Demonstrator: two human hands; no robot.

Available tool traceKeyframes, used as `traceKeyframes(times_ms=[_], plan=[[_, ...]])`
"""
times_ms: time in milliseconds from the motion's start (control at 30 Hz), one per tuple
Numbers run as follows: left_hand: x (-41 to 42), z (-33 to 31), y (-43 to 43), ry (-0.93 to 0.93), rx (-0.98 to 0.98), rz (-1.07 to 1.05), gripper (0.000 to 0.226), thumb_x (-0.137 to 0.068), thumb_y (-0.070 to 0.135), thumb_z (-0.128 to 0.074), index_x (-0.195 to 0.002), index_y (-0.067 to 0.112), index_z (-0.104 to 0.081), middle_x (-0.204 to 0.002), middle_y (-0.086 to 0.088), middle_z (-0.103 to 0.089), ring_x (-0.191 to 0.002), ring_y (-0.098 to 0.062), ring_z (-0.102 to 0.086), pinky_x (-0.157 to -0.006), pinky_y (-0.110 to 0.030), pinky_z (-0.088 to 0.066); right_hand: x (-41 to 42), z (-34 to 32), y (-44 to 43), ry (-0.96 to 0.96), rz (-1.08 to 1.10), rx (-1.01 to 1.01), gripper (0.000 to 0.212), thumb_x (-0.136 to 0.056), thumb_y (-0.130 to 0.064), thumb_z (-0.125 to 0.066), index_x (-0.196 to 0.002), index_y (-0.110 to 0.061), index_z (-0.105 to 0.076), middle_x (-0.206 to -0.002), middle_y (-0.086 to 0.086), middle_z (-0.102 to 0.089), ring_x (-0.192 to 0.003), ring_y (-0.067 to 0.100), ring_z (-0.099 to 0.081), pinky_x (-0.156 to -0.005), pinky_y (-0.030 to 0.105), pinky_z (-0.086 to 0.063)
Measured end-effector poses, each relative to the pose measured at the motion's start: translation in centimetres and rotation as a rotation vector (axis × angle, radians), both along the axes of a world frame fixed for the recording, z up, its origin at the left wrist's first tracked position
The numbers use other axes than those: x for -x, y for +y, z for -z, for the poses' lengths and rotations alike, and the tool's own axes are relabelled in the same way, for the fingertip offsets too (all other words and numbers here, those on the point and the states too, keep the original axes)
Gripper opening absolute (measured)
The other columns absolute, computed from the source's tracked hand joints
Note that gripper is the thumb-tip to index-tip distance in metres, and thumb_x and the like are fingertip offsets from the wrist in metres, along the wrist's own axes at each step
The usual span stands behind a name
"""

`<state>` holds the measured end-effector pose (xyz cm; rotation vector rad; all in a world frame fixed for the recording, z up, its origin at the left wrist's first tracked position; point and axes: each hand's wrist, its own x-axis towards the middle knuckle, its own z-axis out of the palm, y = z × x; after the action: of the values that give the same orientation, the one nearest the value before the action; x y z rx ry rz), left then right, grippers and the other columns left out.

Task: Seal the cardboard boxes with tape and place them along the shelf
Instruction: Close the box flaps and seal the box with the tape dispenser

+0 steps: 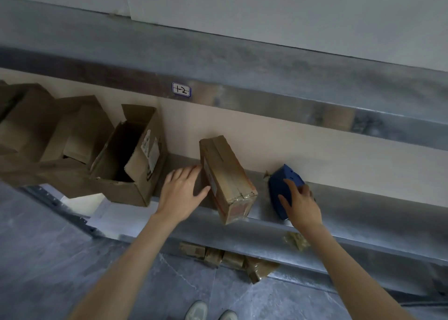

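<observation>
nearest me, past my shoes [210, 310] on the floor, wads of used brown tape [218, 256] lie under the shelf [363, 208]. on the shelf itself, my left hand [180, 193] is released, its fingers [188, 172] straight and spread, their tips and the thumb just touching the left side of the sealed box [226, 179]. that box stands skewed, its taped near end poking out over the front lip. it looks small, and i judge it light. the cardboard is stiff enough but creased at the near corner, and the glossy tape on top would likely be slick. so i'd take it by the two long bare-card sides, palms flat, not by the taped end, and not squeeze hard. my right hand [301, 203] lies over the blue tape dispenser [282, 186] just right of the box, with its fingers curved across the top and the thumb on the near face, grasping it loosely. it is hard plastic and any blade is hidden from me, so i'd hold the body only. further left an open box [131, 159] waits with its flaps up, floppy and easy to bend, and more unsealed boxes [48, 125] sit beyond it. above, a label [181, 90] is stuck on the upper beam.
</observation>
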<state>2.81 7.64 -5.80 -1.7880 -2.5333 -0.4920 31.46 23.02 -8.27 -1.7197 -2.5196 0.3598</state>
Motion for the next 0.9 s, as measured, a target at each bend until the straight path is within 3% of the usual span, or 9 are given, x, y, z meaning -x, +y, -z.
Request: traceKeyframes(times_ms=[200, 400, 433, 500, 567, 633, 700, 800, 900], plan=[[-1.2, 0.8, -0.6, 0.040, 0.027, -0.015, 0.064, -0.095, 0.057, -0.047, -0.145, 0.017, -0.045, -0.143, -0.002, -0.052, -0.133, -0.022, -0.046, -0.112, -0.039, -0.032, -0.5, 1.6, 1.2, 0.114, -0.064, 0.187, 0.063, -0.102, -0.041, -0.045, -0.154, -0.034, -0.010, -0.103, 0.015, -0.067, -0.064, 0.027, -0.060, -0.051, 0.036, -0.049], [-1.7, 1.0, -1.1, -0.004, 0.045, -0.026, 0.064, -0.096, 0.055, -0.048, -0.147, 0.017, -0.042, -0.147, -0.002, -0.049, -0.137, -0.021, -0.042, -0.115, -0.038, -0.029, -1.1, 2.0, 2.5, 0.170, -0.086, 0.262, 0.059, -0.103, -0.041, -0.041, -0.154, -0.037, -0.011, -0.067, 0.007, -0.059, -0.054, 0.034, -0.059, -0.044, 0.033, -0.040], [-1.7, 1.0, -1.1, -0.007, 0.046, -0.029, 0.064, -0.096, 0.055, -0.048, -0.148, 0.018, -0.042, -0.148, -0.002, -0.048, -0.138, -0.021, -0.041, -0.115, -0.038, -0.028, -1.3, 2.0, 2.8, 0.185, -0.094, 0.276, 0.060, -0.103, -0.038, -0.042, -0.154, -0.036, -0.011, -0.074, 0.012, -0.063, -0.058, 0.037, -0.060, -0.045, 0.034, -0.040], [-1.7, 0.9, -1.3, -0.008, 0.048, -0.035, 0.064, -0.097, 0.056, -0.047, -0.149, 0.018, -0.040, -0.150, -0.001, -0.046, -0.139, -0.020, -0.039, -0.117, -0.038, -0.026, -1.6, 1.9, 3.5, 0.256, -0.100, 0.319, 0.064, -0.102, -0.031, -0.048, -0.154, -0.035, -0.012, -0.115, 0.017, -0.065, -0.080, 0.044, -0.065, -0.060, 0.041, -0.051], [-1.5, 0.8, -1.4, -0.015, 0.048, -0.036, 0.064, -0.097, 0.055, -0.046, -0.150, 0.019, -0.038, -0.152, -0.001, -0.044, -0.141, -0.019, -0.037, -0.118, -0.038, -0.025, -1.7, 1.5, 4.3, 0.352, -0.119, 0.405, 0.071, -0.100, -0.020, -0.055, -0.153, -0.037, -0.013, -0.151, 0.007, -0.039, -0.119, 0.044, -0.053, -0.087, 0.044, -0.050], [-1.2, 0.6, -1.5, -0.041, 0.039, -0.034, 0.064, -0.097, 0.053, -0.048, -0.150, 0.019, -0.037, -0.152, -0.002, -0.044, -0.141, -0.019, -0.037, -0.119, -0.039, -0.026, -1.6, 1.2, 4.9, 0.451, -0.131, 0.500, 0.079, -0.096, -0.006, -0.058, -0.153, -0.037, -0.013, -0.161, -0.002, -0.019, -0.139, 0.035, -0.033, -0.096, 0.033, -0.039], [-0.9, 0.3, -1.7, -0.060, 0.031, -0.026, 0.064, -0.098, 0.051, -0.049, -0.151, 0.018, -0.037, -0.152, -0.003, -0.043, -0.141, -0.020, -0.037, -0.118, -0.040, -0.028, -1.2, 1.1, 5.1, 0.481, -0.117, 0.552, 0.085, -0.093, 0.003, -0.058, -0.153, -0.036, -0.012, -0.162, -0.002, -0.014, -0.142, 0.032, -0.028, -0.095, 0.030, -0.036], [-0.6, 0.0, -2.1, -0.063, 0.027, -0.014, 0.064, -0.098, 0.051, -0.048, -0.152, 0.019, -0.035, -0.153, -0.003, -0.042, -0.142, -0.020, -0.036, -0.118, -0.040, -0.026, -0.7, 1.3, 5.2, 0.470, -0.076, 0.543, 0.084, -0.092, 0.006, -0.056, -0.153, -0.034, -0.014, -0.160, 0.006, -0.015, -0.130, 0.033, -0.039, -0.087, 0.039, -0.046], [-0.4, -0.4, -2.3, -0.043, 0.020, 0.006, 0.064, -0.098, 0.052, -0.046, -0.152, 0.020, -0.034, -0.154, -0.001, -0.041, -0.142, -0.018, -0.035, -0.120, -0.039, -0.021, -0.8, 0.8, 4.6, 0.417, -0.050, 0.406, 0.071, -0.097, -0.011, -0.057, -0.150, -0.042, -0.019, -0.157, 0.002, -0.029, -0.118, 0.032, -0.050, -0.090, 0.047, -0.049]])
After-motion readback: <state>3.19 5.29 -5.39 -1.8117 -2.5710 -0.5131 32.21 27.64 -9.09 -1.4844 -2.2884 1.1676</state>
